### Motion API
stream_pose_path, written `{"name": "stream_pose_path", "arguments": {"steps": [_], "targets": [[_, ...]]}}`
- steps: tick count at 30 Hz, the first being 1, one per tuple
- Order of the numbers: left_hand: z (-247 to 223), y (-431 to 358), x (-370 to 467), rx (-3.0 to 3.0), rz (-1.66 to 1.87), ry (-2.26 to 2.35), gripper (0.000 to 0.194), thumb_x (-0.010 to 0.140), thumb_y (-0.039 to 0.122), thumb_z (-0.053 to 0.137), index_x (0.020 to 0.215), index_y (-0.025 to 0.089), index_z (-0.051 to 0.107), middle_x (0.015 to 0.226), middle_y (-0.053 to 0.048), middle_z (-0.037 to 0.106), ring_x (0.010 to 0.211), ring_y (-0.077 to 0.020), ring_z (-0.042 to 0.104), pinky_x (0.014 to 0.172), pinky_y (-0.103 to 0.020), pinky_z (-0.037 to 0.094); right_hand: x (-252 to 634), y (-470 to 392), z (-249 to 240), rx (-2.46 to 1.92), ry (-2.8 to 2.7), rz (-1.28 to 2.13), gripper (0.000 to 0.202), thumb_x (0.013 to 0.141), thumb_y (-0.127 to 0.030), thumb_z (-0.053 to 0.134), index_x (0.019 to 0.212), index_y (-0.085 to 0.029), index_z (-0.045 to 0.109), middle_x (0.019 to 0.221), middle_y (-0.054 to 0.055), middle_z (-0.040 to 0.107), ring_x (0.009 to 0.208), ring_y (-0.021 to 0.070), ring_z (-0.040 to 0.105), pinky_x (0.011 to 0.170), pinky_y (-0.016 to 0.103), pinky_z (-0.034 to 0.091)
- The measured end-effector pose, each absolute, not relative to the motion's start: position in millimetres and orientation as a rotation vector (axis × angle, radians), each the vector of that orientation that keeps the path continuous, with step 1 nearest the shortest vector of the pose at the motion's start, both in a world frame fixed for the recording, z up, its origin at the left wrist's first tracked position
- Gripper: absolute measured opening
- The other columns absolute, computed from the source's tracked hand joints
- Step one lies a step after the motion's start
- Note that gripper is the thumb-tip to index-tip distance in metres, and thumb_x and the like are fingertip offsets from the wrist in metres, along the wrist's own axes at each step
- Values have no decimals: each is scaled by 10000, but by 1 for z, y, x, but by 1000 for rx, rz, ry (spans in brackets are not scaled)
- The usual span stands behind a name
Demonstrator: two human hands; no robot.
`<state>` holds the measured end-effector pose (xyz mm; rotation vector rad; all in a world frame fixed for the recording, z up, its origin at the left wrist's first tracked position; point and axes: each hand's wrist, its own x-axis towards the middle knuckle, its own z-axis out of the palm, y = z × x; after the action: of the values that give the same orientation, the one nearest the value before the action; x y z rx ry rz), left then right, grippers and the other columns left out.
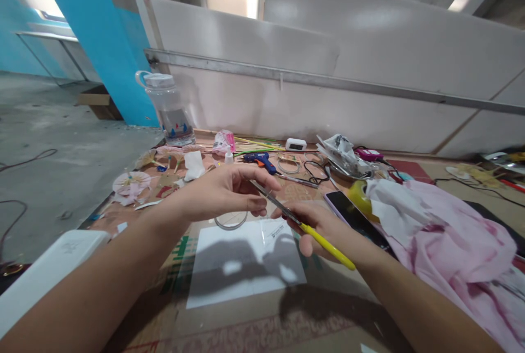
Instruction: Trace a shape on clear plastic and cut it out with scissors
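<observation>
My right hand [314,224] is closed around a pair of scissors [328,246] with a yellow handle, seen edge-on. The metal blades point up and left, toward the fingers of my left hand [229,192]. My left hand is curled, its thumb and fingertips close together beside the blade tips. Whatever it pinches is too thin or hidden to make out. Below both hands a white paper sheet [241,276] with small print lies on the cardboard, with their shadows across it. A grey wire ring [232,227] lies at its upper edge, partly covered by my left hand.
Behind my hands lie a blue glue gun [262,162], a white digital display [295,145] and a small white bottle [228,155]. A clear water jug [174,115] stands back left. To the right are a phone [356,222], yellow tape [361,200] and pink fabric [451,233].
</observation>
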<state>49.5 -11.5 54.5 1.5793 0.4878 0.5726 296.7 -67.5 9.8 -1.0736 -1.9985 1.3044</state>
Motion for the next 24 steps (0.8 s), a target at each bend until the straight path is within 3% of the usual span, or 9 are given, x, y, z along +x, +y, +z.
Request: {"name": "stream_pose_path", "arguments": {"steps": [15, 24], "targets": [[54, -13, 50, 1541, 588, 406, 203, 815, 105, 681, 1004, 179, 668, 828, 17, 694, 716, -72, 661, 649, -178, 526, 295, -72, 11, -1008, -1803, 1563, 761, 593, -776, 705, 1099, -208, 678, 743, -29, 434, 662, 123, 360, 576, 228, 273], [55, -14, 50, 1564, 587, 444, 192, 810, 108, 688, 991, 169, 671, 814, 18, 674, 705, -72, 659, 628, -167, 515, 299, -70, 12, -1050, -1990, 1346, 734, 675, -774, 651, 1144, -209, 666, 773, -1, 525, 711, 153, 448, 641, 257, 376]]}}
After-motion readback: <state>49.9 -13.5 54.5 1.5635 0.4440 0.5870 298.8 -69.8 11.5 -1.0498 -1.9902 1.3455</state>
